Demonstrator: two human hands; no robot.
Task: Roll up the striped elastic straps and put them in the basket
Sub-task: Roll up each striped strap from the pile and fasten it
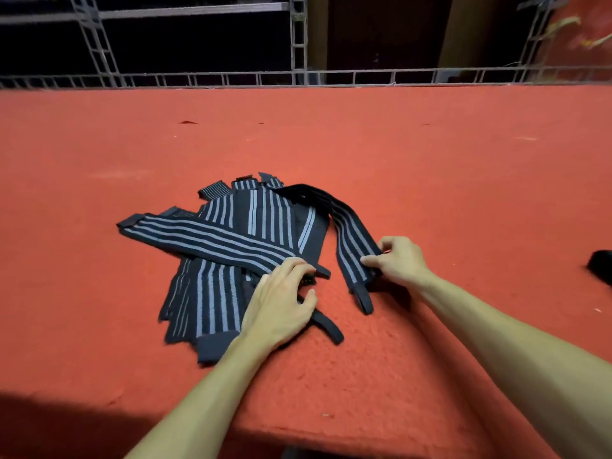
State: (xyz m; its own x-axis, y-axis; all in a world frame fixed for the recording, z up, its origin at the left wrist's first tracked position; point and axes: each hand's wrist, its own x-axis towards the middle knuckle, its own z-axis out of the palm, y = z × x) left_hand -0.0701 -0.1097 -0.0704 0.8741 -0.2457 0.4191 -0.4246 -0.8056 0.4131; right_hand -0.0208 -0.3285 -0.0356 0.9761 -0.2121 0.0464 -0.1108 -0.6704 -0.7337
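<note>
Striped elastic straps (231, 233) lie in a loose, crossed heap at mid-table. They are dark navy to black with pale grey-blue stripes running lengthwise and plain dark tabs at the ends. One long strap lies diagonally across the top, from far left toward centre. A separate strap (351, 240) lies just right of the heap, curving from its far edge toward the near side and ending in a narrow dark loop (364, 299) flat on the cloth. The right hand (400, 260) pinches this strap near the loop end, thumb on the striped face and fingers curled over the outer edge. The left hand (281, 303) sits at the heap's near right corner, fingers curled down on a dark strap end with the thumb closing beside it. How much it holds is partly hidden by the fingers. A thin dark band (326, 323) trails out from under that palm toward the near side. The table is covered in fuzzy red-orange felt (331, 144) with a few lint specks, and shadow falls along the near left edge. The room is dim, with a grey metal truss rail (298, 77) along the far edge and darkness behind it. A blurred red drape (583, 31) hangs at upper right. A dark object (601, 266) is cut off by the right edge, well apart from the heap, and cannot be identified.
</note>
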